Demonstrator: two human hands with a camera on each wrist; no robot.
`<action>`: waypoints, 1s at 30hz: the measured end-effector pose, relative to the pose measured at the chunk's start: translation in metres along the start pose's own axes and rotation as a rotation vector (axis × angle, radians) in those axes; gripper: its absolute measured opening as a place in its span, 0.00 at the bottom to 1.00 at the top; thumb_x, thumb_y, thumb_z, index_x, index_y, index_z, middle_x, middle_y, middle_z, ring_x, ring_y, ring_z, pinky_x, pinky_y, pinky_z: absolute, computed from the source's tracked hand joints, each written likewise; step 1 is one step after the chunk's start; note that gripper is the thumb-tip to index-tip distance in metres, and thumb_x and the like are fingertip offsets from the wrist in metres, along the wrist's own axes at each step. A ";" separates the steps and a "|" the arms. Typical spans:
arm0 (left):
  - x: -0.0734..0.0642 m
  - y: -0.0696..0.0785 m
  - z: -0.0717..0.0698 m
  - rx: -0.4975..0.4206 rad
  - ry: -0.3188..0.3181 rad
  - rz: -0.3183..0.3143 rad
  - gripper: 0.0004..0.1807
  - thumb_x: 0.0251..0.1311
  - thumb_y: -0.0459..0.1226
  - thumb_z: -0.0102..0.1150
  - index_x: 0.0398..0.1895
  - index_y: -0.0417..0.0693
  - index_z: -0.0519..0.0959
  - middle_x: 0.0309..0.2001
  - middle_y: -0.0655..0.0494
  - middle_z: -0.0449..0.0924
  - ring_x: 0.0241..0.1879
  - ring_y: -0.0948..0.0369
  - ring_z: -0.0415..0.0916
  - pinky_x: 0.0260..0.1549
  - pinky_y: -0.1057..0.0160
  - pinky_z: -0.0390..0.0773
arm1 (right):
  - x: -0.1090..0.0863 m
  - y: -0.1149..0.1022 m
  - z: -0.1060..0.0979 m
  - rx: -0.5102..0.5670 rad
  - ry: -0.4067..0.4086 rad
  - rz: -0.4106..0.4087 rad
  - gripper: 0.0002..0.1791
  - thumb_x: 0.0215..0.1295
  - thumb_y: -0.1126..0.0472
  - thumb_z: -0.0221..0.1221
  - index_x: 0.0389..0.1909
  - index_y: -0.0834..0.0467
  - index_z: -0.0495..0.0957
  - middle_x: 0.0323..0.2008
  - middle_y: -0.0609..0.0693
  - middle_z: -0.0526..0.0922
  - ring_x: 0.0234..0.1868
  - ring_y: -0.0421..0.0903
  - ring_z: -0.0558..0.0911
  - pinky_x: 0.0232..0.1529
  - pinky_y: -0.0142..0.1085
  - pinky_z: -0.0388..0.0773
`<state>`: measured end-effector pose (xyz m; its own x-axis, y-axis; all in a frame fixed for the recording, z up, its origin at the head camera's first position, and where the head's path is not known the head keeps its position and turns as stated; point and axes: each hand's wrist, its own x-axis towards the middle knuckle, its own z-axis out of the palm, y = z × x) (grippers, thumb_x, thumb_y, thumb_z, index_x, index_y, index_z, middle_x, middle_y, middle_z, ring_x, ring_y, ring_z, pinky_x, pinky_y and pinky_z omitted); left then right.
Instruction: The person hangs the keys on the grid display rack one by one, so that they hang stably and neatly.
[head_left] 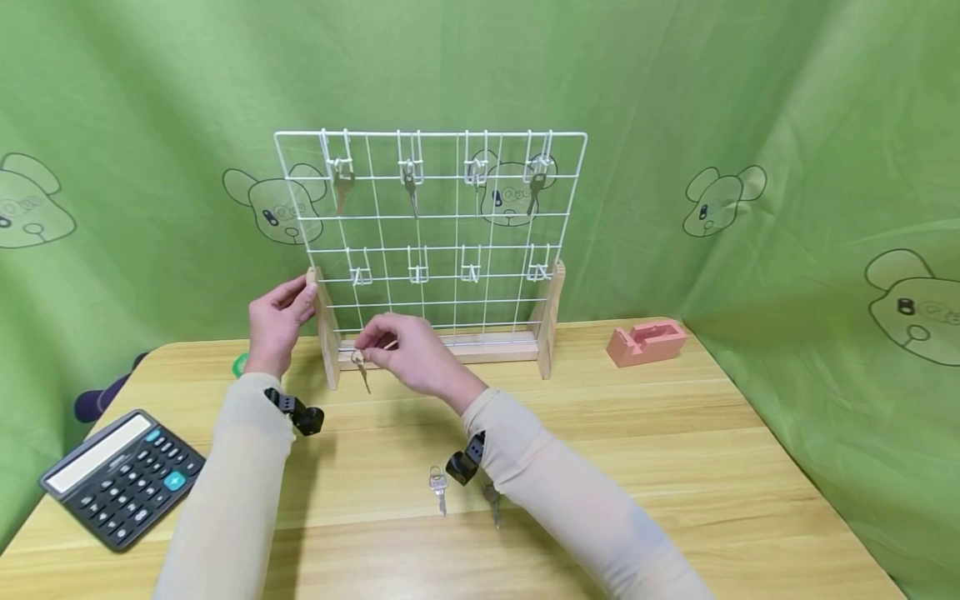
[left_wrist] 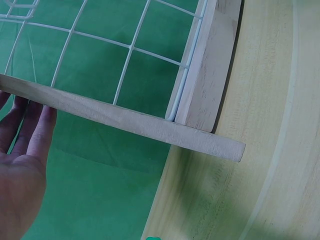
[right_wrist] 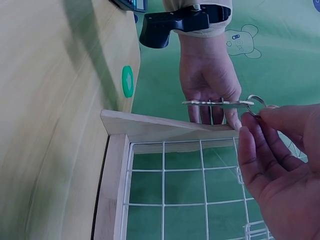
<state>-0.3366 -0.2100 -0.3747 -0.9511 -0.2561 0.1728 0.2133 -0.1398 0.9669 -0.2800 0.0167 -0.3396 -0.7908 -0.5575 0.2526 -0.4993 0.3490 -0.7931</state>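
Note:
My right hand (head_left: pixel 416 354) pinches the ring of a small metal key (right_wrist: pixel 215 103), and the key hangs from it in front of the rack's lower left. At the left side of the white wire grid rack (head_left: pixel 457 300), my left hand (head_left: pixel 277 321) touches the upper end of the wooden side post (left_wrist: pixel 115 117) with fairly straight fingers. Their tips are partly hidden behind the post in the left wrist view. Keys such as this dark one (head_left: pixel 342 190) hang on hooks along the upper row. On the lower row, hooks like this one (head_left: pixel 418 273) carry none.
Two keys lie on the table, one silver key (head_left: pixel 438 490) and another key (head_left: pixel 492 502) partly under my right forearm. A calculator (head_left: pixel 123 477) sits at left, a pink tape dispenser (head_left: pixel 647 342) at back right. A green ring (right_wrist: pixel 128 81) lies beside the rack.

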 end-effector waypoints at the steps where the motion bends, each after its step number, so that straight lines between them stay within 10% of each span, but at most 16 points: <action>1: 0.000 0.000 0.000 0.000 -0.001 -0.002 0.26 0.60 0.37 0.68 0.61 0.38 0.75 0.60 0.40 0.75 0.49 0.59 0.80 0.50 0.67 0.81 | 0.001 0.000 0.000 0.003 0.008 0.002 0.05 0.66 0.69 0.62 0.41 0.59 0.81 0.35 0.48 0.82 0.37 0.41 0.80 0.41 0.27 0.82; 30: 0.000 0.000 0.000 0.010 -0.002 -0.019 0.26 0.61 0.38 0.67 0.61 0.41 0.75 0.61 0.41 0.74 0.53 0.56 0.78 0.52 0.66 0.80 | 0.029 -0.011 -0.001 -0.006 0.231 -0.060 0.05 0.66 0.68 0.63 0.40 0.57 0.82 0.36 0.43 0.82 0.37 0.40 0.79 0.39 0.27 0.81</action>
<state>-0.3365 -0.2104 -0.3747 -0.9554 -0.2513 0.1549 0.1931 -0.1351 0.9718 -0.2977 -0.0022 -0.3226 -0.8194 -0.3901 0.4199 -0.5494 0.3257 -0.7695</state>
